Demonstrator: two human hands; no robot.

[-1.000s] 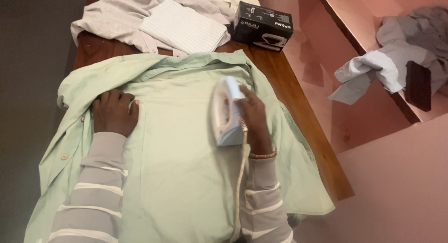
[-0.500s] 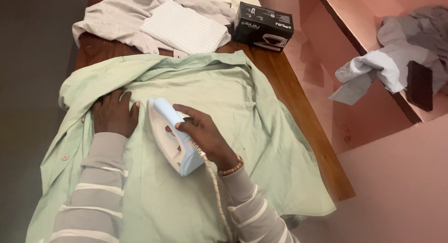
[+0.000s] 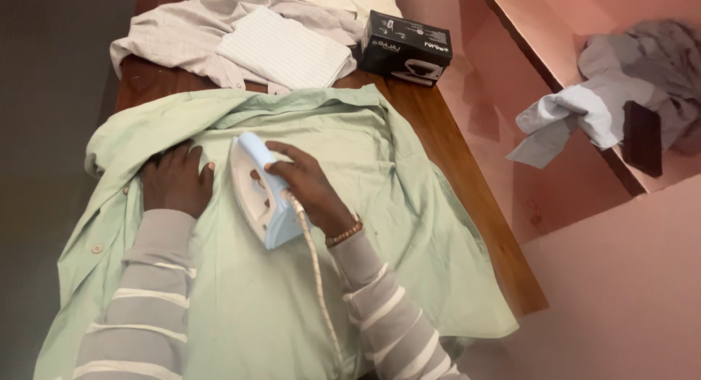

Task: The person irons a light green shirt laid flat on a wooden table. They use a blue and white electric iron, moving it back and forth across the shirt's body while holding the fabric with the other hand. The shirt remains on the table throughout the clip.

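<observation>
A pale green shirt (image 3: 380, 205) lies spread over a wooden table (image 3: 467, 183). My right hand (image 3: 303, 184) grips the handle of a white and light blue iron (image 3: 257, 194), which rests on the shirt near its upper middle, nose pointing away from me. The iron's cord (image 3: 318, 278) runs down along my right sleeve. My left hand (image 3: 175, 179) lies flat on the shirt just left of the iron, fingers spread, pressing the cloth down near the collar.
A folded white striped cloth (image 3: 285, 48) lies on a crumpled grey shirt (image 3: 168, 33) at the table's far end, beside a black cardboard box (image 3: 406, 48). On a pink ledge at right sit bundled clothes (image 3: 584, 110) and a dark flat object (image 3: 642, 137).
The iron has slid from the shirt's right side to the left, ending close beside my left hand. My left hand has stayed in place on the cloth.
</observation>
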